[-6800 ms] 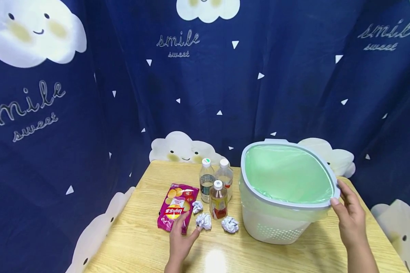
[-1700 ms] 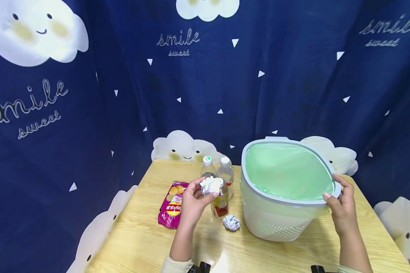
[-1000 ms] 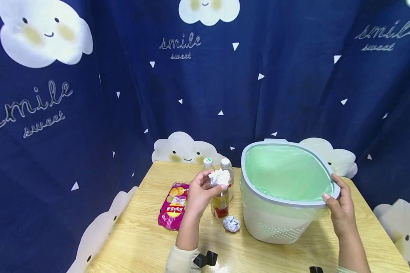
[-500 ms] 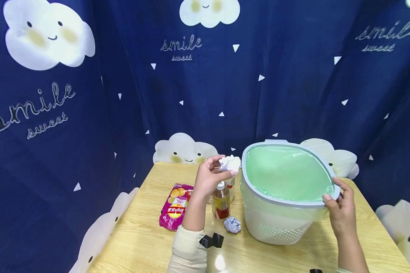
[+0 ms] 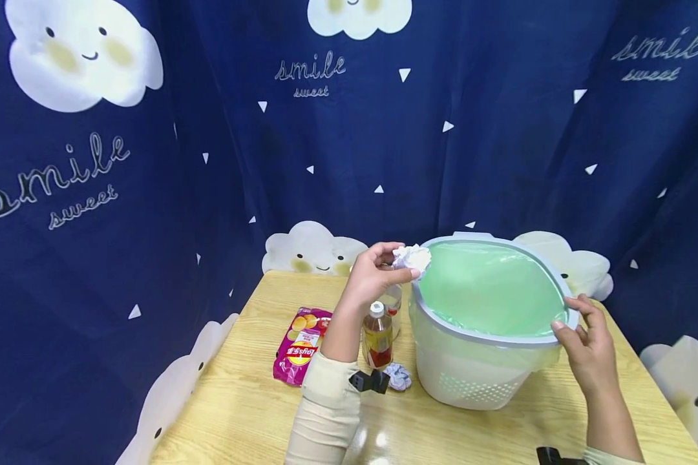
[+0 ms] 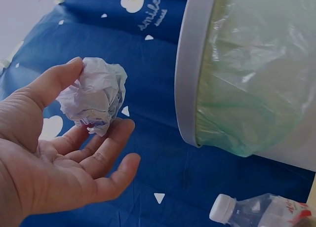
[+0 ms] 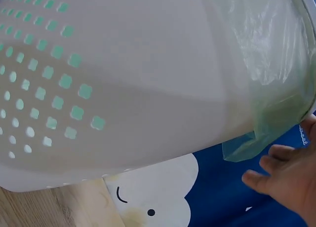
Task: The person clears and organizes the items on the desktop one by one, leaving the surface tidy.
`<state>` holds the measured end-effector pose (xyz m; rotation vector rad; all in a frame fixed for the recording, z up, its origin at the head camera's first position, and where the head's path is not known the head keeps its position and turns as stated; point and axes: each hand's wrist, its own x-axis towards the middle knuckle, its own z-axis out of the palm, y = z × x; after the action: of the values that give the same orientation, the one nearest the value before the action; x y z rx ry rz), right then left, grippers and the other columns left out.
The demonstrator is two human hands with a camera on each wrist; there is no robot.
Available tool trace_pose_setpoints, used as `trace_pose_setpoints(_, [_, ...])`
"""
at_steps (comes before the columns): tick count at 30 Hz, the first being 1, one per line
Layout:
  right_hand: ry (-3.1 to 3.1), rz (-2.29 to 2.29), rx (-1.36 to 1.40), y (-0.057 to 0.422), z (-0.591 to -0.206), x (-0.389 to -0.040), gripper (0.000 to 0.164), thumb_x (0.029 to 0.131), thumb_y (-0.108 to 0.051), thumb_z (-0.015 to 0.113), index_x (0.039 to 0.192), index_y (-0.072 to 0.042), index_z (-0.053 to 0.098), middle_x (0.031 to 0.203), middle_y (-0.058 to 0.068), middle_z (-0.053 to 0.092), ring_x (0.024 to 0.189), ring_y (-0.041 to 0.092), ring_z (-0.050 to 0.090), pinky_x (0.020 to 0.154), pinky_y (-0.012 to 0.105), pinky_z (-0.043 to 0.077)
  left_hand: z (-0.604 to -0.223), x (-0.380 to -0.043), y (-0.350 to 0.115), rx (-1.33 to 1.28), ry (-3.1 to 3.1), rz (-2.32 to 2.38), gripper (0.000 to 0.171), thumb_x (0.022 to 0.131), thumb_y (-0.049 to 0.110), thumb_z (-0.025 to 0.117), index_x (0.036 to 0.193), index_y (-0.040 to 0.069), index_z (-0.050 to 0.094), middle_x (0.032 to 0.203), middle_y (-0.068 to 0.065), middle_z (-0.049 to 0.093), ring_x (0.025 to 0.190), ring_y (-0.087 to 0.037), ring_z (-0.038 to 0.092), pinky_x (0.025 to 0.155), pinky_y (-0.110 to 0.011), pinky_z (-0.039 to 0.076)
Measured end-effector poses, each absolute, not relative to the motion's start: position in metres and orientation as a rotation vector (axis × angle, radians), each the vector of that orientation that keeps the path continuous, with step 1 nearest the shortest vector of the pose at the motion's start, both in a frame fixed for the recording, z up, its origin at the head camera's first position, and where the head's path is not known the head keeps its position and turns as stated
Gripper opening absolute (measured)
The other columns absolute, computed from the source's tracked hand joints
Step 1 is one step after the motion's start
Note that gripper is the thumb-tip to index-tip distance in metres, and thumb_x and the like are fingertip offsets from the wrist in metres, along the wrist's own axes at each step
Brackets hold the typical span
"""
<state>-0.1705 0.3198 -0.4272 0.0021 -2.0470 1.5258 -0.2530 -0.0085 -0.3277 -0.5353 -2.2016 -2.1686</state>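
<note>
A crumpled white paper ball (image 5: 414,259) is pinched between the thumb and fingers of my left hand (image 5: 371,278), at the left edge of the bin's mouth. In the left wrist view the paper ball (image 6: 96,96) stands apart from the bin's rim (image 6: 190,74). My right hand (image 5: 592,349) grips the right rim of the white trash bin (image 5: 471,381), thumb on top. A green bag (image 5: 494,290) lines the bin and folds over its rim. In the right wrist view, the fingers of the right hand (image 7: 289,172) lie beneath the bag's overhang.
Another paper ball (image 5: 398,376) lies left of the bin's base. Behind it stand a bottle (image 5: 378,339) with reddish contents and a clear bottle (image 5: 392,303), partly hidden by the left arm. A purple chip bag (image 5: 299,349) lies farther left on the wooden table (image 5: 232,400).
Two of the three paper balls have left the table since the oldest frame. My left hand took hold of paper and has moved up and right to the bin's rim. The right hand keeps its grip.
</note>
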Motion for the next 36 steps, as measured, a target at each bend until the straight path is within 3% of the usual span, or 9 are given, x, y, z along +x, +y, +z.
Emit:
trace_pose_setpoints(3, [-2.044, 1.546, 0.073, 0.321, -0.429, -0.174, 0.052, 0.089, -0.002, 0.049, 0.139, -0.007, 0.039, 0.146, 0.006, 0.027, 0.122, 0.014, 0.038, 0.081, 0.008, 0.037, -0.324, -0.258, -0.005, -0.585, -2.223, -2.183, 0.050, 0.073, 0.004, 0.077, 0.119, 0.001, 0.057, 0.097, -0.010, 0.062, 0.085, -0.019, 0.059, 0.074, -0.028, 0.050])
trace_pose_setpoints(8, [-1.922, 1.637, 0.178, 0.320, -0.434, -0.178, 0.054, 0.086, 0.003, 0.047, 0.139, -0.005, 0.038, 0.128, 0.000, 0.042, 0.103, 0.007, 0.047, 0.078, 0.007, 0.039, -0.320, -0.268, 0.002, -0.603, -2.295, -2.159, 0.046, 0.073, 0.007, 0.078, 0.116, 0.004, 0.060, 0.094, -0.008, 0.063, 0.084, -0.016, 0.059, 0.076, -0.028, 0.050])
trace_pose_setpoints(12, [-1.814, 1.732, 0.185, 0.316, -0.438, -0.181, 0.052, 0.085, 0.005, 0.044, 0.136, -0.004, 0.040, 0.122, 0.003, 0.046, 0.101, 0.009, 0.048, 0.080, 0.010, 0.038, -0.314, -0.275, 0.007, -0.610, -2.337, -2.122, 0.046, 0.072, 0.007, 0.079, 0.115, 0.005, 0.061, 0.091, -0.005, 0.064, 0.083, -0.015, 0.059, 0.076, -0.028, 0.049])
trace_pose_setpoints(22, [-1.609, 1.871, 0.191, 0.309, -0.438, -0.183, 0.052, 0.082, 0.004, 0.040, 0.133, -0.004, 0.043, 0.119, 0.010, 0.046, 0.099, 0.015, 0.047, 0.079, 0.014, 0.039, -0.295, -0.286, 0.029, -0.641, -2.467, -2.037, 0.047, 0.072, 0.012, 0.080, 0.115, 0.007, 0.063, 0.091, 0.002, 0.063, 0.082, -0.011, 0.055, 0.071, -0.025, 0.046])
trace_pose_setpoints(29, [-1.519, 1.948, 0.197, 0.306, -0.443, -0.184, 0.052, 0.081, 0.005, 0.039, 0.131, -0.004, 0.044, 0.113, 0.013, 0.048, 0.096, 0.017, 0.050, 0.077, 0.015, 0.042, -0.281, -0.292, 0.041, -0.677, -2.517, -2.064, 0.046, 0.075, 0.012, 0.078, 0.117, 0.008, 0.062, 0.090, -0.001, 0.062, 0.080, -0.012, 0.056, 0.073, -0.034, 0.048])
trace_pose_setpoints(32, [-1.511, 1.946, 0.219, 0.305, -0.442, -0.184, 0.051, 0.080, 0.006, 0.039, 0.131, -0.003, 0.044, 0.112, 0.013, 0.049, 0.094, 0.017, 0.050, 0.077, 0.015, 0.042, -0.277, -0.296, 0.045, -0.671, -2.526, -2.092, 0.045, 0.075, 0.011, 0.077, 0.118, 0.008, 0.062, 0.090, -0.002, 0.062, 0.079, -0.012, 0.057, 0.071, -0.032, 0.048])
trace_pose_setpoints(36, [-1.500, 1.952, 0.233, 0.305, -0.439, -0.185, 0.051, 0.081, 0.006, 0.038, 0.130, -0.003, 0.044, 0.112, 0.014, 0.047, 0.095, 0.017, 0.049, 0.077, 0.015, 0.042, -0.275, -0.302, 0.051, -0.648, -2.568, -2.134, 0.043, 0.075, 0.011, 0.077, 0.116, 0.010, 0.062, 0.090, 0.000, 0.063, 0.080, -0.012, 0.059, 0.078, -0.036, 0.049])
